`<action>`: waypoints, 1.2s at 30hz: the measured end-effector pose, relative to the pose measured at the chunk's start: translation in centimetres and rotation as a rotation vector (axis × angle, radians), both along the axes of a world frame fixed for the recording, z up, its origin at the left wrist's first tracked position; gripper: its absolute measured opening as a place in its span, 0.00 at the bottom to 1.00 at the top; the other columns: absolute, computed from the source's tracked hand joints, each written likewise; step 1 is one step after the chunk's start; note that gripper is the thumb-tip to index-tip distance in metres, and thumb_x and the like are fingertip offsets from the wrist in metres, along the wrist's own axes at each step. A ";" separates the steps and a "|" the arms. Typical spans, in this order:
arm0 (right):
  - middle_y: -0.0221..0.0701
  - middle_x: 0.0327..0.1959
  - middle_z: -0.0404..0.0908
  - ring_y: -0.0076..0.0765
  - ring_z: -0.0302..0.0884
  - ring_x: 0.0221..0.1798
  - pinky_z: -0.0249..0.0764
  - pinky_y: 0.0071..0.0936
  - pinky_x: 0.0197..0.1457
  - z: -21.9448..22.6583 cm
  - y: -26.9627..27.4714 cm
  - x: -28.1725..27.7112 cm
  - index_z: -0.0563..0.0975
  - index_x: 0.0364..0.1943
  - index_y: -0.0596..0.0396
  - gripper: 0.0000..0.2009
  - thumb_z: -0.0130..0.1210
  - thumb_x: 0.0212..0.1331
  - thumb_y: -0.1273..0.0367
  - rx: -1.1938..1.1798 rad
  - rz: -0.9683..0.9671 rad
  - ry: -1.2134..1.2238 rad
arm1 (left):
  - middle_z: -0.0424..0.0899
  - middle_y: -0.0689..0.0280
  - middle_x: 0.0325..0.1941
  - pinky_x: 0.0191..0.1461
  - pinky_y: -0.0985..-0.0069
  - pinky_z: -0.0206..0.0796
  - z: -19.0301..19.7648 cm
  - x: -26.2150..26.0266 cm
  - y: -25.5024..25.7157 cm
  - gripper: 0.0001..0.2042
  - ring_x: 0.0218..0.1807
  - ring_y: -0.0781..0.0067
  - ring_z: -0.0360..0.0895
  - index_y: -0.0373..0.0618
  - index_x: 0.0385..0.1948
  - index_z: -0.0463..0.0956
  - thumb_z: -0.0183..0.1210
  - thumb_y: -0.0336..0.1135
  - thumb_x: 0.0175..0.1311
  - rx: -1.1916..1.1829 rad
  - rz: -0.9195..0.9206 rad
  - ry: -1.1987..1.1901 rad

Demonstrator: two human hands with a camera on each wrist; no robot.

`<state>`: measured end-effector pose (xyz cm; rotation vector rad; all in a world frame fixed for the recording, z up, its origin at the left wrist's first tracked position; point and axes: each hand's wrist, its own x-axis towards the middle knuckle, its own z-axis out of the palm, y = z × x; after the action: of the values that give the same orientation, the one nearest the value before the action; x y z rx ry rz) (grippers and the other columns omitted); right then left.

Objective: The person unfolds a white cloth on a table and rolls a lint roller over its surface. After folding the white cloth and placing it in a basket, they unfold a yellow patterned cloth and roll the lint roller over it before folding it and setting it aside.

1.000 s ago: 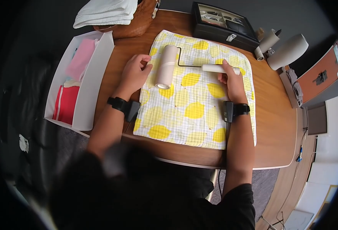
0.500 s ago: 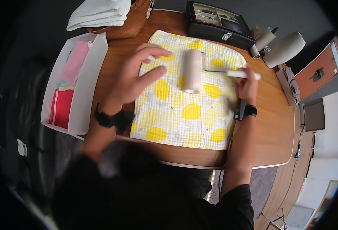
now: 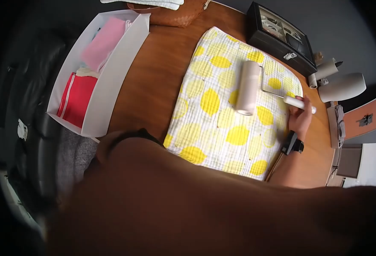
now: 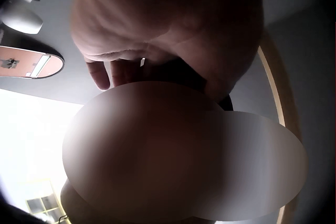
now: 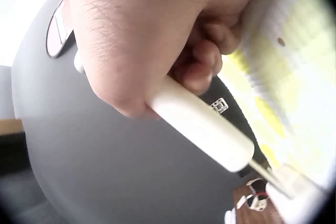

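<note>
My right hand (image 3: 299, 119) holds the white handle of a lint roller (image 3: 248, 88), fingers curled round it. The pale roll stands over the upper right of a lemon-print quilted cloth (image 3: 239, 135), which lies spread on the table. Seen from the right wrist, the thumb lies along the handle (image 5: 202, 124), and a brown speck (image 5: 281, 42) shows on the cloth. My left arm is raised close before the head camera, so that hand is outside the head view. In the left wrist view the left hand (image 4: 163, 22) is beside a blurred head, its fingers partly hidden.
To the left stands a white box (image 3: 121, 70) with folded pink and red cloths. A brown woven bag (image 3: 177, 16) with white towels is at the back. Behind the cloth sits a black glass-topped case (image 3: 282, 38), with a white vase (image 3: 343, 88) right of it.
My left hand has left the cloth's left side and risen up to the head. The right hand has kept hold of the lint roller and shifted right; the roll has moved across the cloth. The view has tilted.
</note>
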<state>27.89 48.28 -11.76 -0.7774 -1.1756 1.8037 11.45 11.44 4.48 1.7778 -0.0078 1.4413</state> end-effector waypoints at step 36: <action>0.26 0.28 0.81 0.18 0.68 0.25 0.62 0.19 0.30 1.2 -2.2 -1.3 0.83 0.46 0.60 0.17 0.61 0.77 0.57 0.149 0.073 -0.196 | 0.79 0.60 0.57 0.68 0.65 0.62 -0.4 2.4 -0.5 0.22 0.61 0.64 0.74 0.41 0.58 0.75 0.65 0.46 0.73 -0.013 -0.027 -0.038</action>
<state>26.54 46.07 -10.53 -0.8478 -1.4651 1.7051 13.89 10.98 4.08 1.7331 -0.0419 1.4518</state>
